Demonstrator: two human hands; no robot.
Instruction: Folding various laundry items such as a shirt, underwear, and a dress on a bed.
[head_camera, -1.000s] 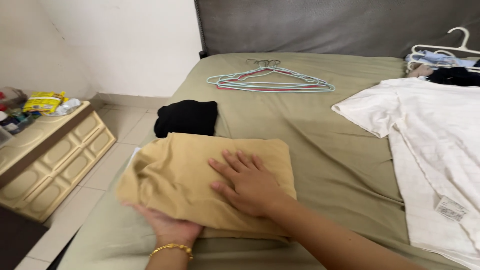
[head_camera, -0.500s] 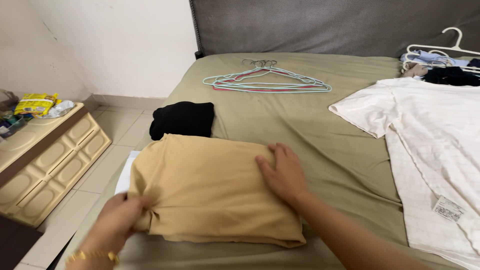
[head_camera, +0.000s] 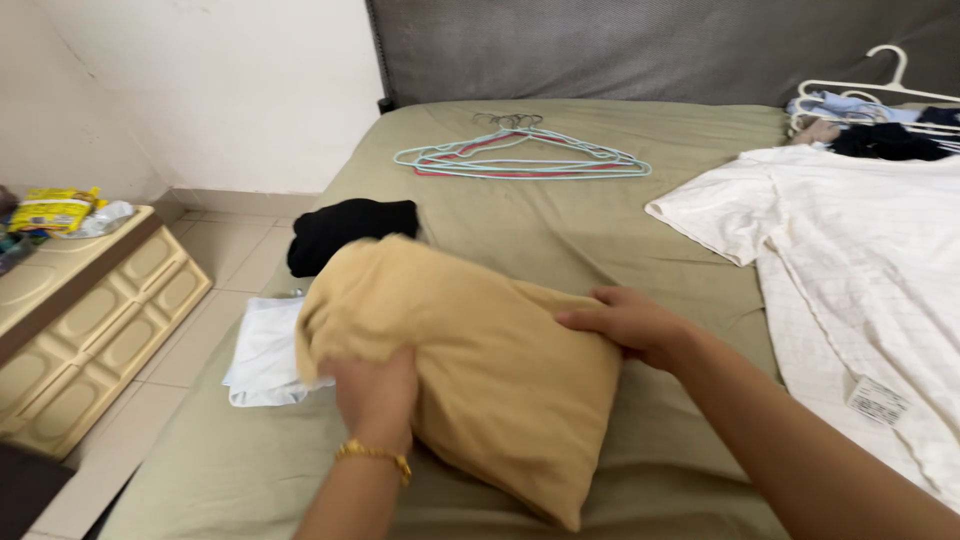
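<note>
- Tan garment (head_camera: 500, 370) — soft matte cloth, folded into a thick rounded bundle with loose creases; it lies at the near left of the bed, its far corner lifted and its near corner reaching toward the picture's lower edge.
- Left hand (head_camera: 378, 395) — closed on the bundle's left edge, fingers tucked into the cloth and mostly hidden by it; a thin gold bracelet (head_camera: 375, 455) circles the wrist.
- Right hand (head_camera: 630, 322) — fingers curled over the bundle's right edge, gripping the fold; the forearm runs off the lower right corner.
- Bed (head_camera: 600, 230) — olive sheet, smooth weave with shallow wrinkles; dark padded headboard behind.
- White cloth (head_camera: 262, 355) — flat folded piece just left of the bundle, partly covered by it.
- Black garment (head_camera: 350, 228) — dense dark folded heap just beyond the bundle; its shape is hard to make out.
- Hangers (head_camera: 520, 158) — thin plastic, pale blue and red, stacked flat near the headboard.
- White shirt (head_camera: 870, 270) — ribbed light fabric spread flat on the right, well apart from the bundle, cut off by the frame edge.
- Pile at far right (head_camera: 880, 125) — white hanger and mixed clothes, cropped.
- Cabinet (head_camera: 90, 320) — cream moulded drawers beside the bed, with a yellow packet (head_camera: 52, 208) on top.
</note>
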